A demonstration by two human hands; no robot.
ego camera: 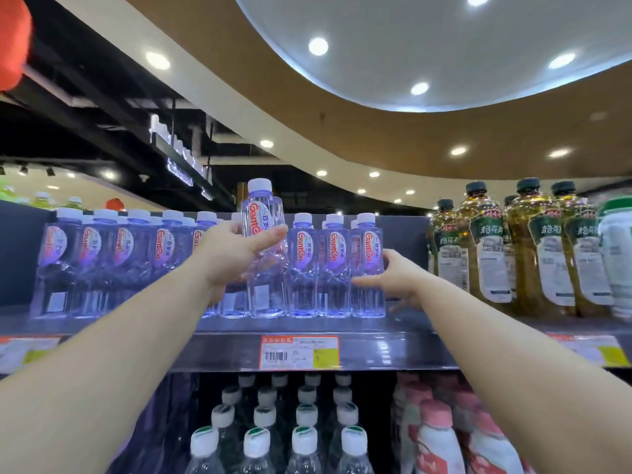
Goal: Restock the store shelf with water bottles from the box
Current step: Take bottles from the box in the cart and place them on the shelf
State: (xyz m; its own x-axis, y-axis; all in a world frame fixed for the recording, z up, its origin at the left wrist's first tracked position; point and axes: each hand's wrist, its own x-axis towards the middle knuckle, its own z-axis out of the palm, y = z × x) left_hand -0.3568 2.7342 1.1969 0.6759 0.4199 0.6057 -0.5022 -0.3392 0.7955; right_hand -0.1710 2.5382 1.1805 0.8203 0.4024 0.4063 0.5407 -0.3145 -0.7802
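One head-worn camera, wide-angled, faces the shelf straight on from close range, at about top-shelf height, tilted enough to catch the ceiling lights above and the lower bottle rows beneath.

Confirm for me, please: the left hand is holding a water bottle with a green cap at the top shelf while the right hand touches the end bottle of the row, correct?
Not quite: in the head view the water bottle gripped by the left hand has a white cap, not green. The right hand does touch the end bottle on the top shelf.
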